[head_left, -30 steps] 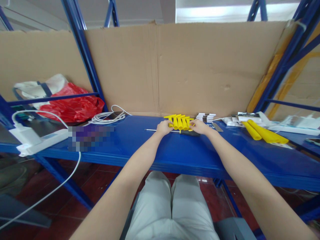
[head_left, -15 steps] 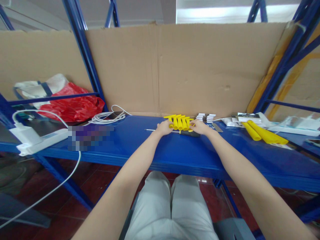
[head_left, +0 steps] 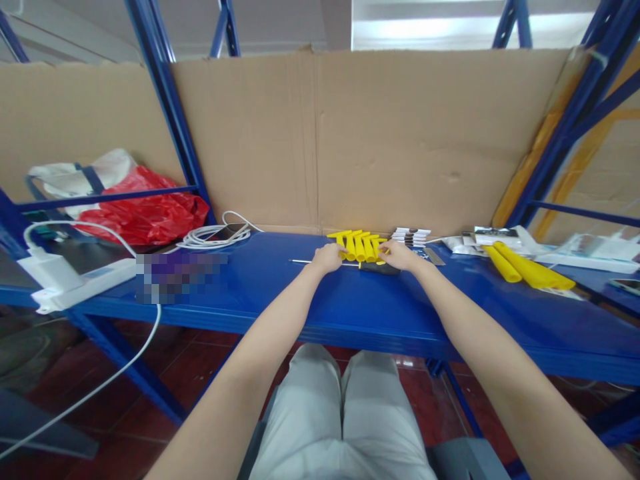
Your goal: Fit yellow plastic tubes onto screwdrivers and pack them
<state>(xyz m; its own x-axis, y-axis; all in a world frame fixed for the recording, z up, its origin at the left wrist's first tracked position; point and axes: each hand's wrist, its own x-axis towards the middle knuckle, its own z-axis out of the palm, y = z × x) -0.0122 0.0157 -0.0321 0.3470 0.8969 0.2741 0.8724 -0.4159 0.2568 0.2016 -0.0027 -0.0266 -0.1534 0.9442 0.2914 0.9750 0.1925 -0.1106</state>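
— What have you got on the head camera?

— Both hands are out in front of me on the blue shelf (head_left: 280, 293). My left hand (head_left: 327, 257) and my right hand (head_left: 397, 255) sit on either side of a row of yellow tubes (head_left: 360, 245), fingers curled in and pressed against the outermost tubes, so the row is squeezed between them.

— Where is that row exactly?

— Far side of the shelf, close to the cardboard sheet (head_left: 350, 133) that backs it, roughly in the middle. The tubes lie side by side with their flared ends pointing away from me. A dark flat piece (head_left: 383, 267) lies under their near ends, touching my right hand; I can't tell what it is.

— Anything else by the hands?

— A thin metal rod (head_left: 300, 261) lies flat on the shelf, running leftward from my left hand. Just beyond my right hand is a stack of small white packs (head_left: 411, 234).

— And further out?

— Well off to the right lie two loose yellow tubes (head_left: 525, 268), longer, side by side. To the left, a coiled white cable (head_left: 213, 235) near the cardboard, then a red plastic bag (head_left: 145, 215), and a white power strip (head_left: 75, 283) at the shelf's left end.
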